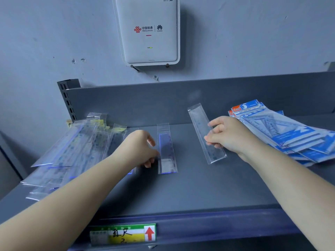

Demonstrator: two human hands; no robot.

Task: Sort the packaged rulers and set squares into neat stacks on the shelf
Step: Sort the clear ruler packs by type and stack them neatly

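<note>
Yellow-green price label is sitting on the grey shelf edge; right hand is pinching a sleeved ruler, left hand curling beside another ruler, grip unclear, below a wall router.

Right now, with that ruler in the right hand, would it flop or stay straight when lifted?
The ruler likely stays stiff: it keeps a straight line though the right hand pinches it only mid-length. Its glossy clear sleeve probably slides easily on the shelf. It looks thin, so probably light.
</note>
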